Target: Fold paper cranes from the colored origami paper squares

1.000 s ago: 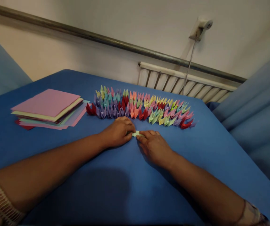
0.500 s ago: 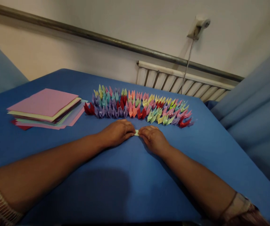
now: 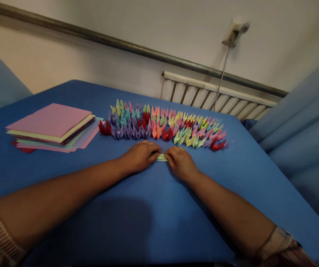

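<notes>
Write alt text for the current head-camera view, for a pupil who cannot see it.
A person's left hand and right hand hold opposite ends of a small folded pale green paper on a blue surface. Just beyond stand rows of multicoloured folded-paper figures, with a stack of coloured sheets to the left.

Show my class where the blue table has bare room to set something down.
Bare table lies between the left forearm and the right forearm, and from the right forearm to the table's right edge. Crowded: the back middle, with paper birds, and farther left, with a paper stack.
</notes>
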A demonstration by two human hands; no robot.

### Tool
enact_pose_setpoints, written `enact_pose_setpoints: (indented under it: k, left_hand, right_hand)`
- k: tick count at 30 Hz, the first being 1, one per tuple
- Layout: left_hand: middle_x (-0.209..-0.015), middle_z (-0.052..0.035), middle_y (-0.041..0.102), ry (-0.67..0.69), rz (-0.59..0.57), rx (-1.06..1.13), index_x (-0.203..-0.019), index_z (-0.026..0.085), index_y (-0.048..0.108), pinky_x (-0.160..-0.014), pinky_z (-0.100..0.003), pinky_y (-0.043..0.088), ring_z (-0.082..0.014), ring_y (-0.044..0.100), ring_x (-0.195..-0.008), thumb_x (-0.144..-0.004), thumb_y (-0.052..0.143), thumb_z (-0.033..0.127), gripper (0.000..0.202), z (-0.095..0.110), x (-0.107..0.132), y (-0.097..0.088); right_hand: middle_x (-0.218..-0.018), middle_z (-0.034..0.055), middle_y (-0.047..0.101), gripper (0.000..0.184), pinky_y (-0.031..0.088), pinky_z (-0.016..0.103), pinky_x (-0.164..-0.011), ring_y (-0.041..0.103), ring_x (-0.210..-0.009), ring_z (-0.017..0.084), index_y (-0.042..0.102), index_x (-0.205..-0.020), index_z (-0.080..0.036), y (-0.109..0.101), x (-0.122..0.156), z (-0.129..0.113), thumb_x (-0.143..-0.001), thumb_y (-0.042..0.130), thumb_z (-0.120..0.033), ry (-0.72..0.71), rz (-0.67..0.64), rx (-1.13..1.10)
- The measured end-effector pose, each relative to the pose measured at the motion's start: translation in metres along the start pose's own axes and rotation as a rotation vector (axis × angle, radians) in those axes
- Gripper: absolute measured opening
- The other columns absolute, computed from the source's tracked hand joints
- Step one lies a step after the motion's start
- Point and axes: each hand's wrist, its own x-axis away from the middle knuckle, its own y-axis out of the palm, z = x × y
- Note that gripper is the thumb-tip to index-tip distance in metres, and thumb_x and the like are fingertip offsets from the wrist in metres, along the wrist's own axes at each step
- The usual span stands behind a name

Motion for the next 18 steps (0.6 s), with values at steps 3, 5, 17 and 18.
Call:
enact_pose_setpoints:
  k: [3, 5, 17, 18]
  left_hand:
    - [-0.091, -0.0044, 0.068, -0.010, -0.005, -0.011, -0.098, 0.018, 0.068, -0.082, -0.032, 0.042, -0.0198, 0.060, -0.086, -0.091, 0.048, 0.023, 0.022, 0.000, -0.002, 0.001]
    - [-0.087, -0.0037, 0.067, -0.015, -0.003, -0.008, -0.093, 0.018, 0.068, -0.079, -0.031, 0.041, -0.0188, 0.060, -0.082, -0.091, 0.048, 0.024, 0.021, 0.000, -0.002, 0.002]
    - [-0.079, -0.0023, 0.067, -0.208, 0.098, 0.010, -0.081, 0.019, 0.066, -0.073, -0.032, 0.039, -0.0191, 0.058, -0.074, -0.084, 0.055, 0.029, 0.015, 0.000, -0.004, 0.013]
    - [-0.084, -0.0026, 0.068, -0.210, 0.110, 0.011, -0.085, 0.020, 0.067, -0.075, -0.033, 0.040, -0.0199, 0.058, -0.078, -0.084, 0.056, 0.029, 0.015, -0.001, -0.003, 0.013]
  right_hand:
    - [-0.093, 0.0071, 0.066, 0.018, 0.042, 0.031, -0.085, 0.057, -0.090, 0.019, 0.064, -0.093, -0.017, 0.002, -0.002, 0.000, -0.097, 0.047, -0.022, 0.010, 0.018, 0.006]
    - [-0.091, 0.0067, 0.066, 0.015, 0.042, 0.031, -0.084, 0.057, -0.088, 0.019, 0.063, -0.092, -0.018, 0.004, -0.003, 0.001, -0.095, 0.050, -0.021, 0.018, 0.035, 0.005]
    - [-0.103, 0.0089, 0.063, 0.019, 0.044, 0.033, -0.086, 0.056, -0.097, 0.022, 0.062, -0.107, -0.017, 0.003, -0.001, -0.002, -0.094, 0.049, -0.020, -0.012, 0.069, 0.016]
    - [-0.102, 0.0091, 0.063, 0.019, 0.044, 0.034, -0.086, 0.056, -0.097, 0.022, 0.063, -0.105, -0.018, 0.002, -0.001, -0.003, -0.095, 0.048, -0.020, -0.013, 0.058, 0.034]
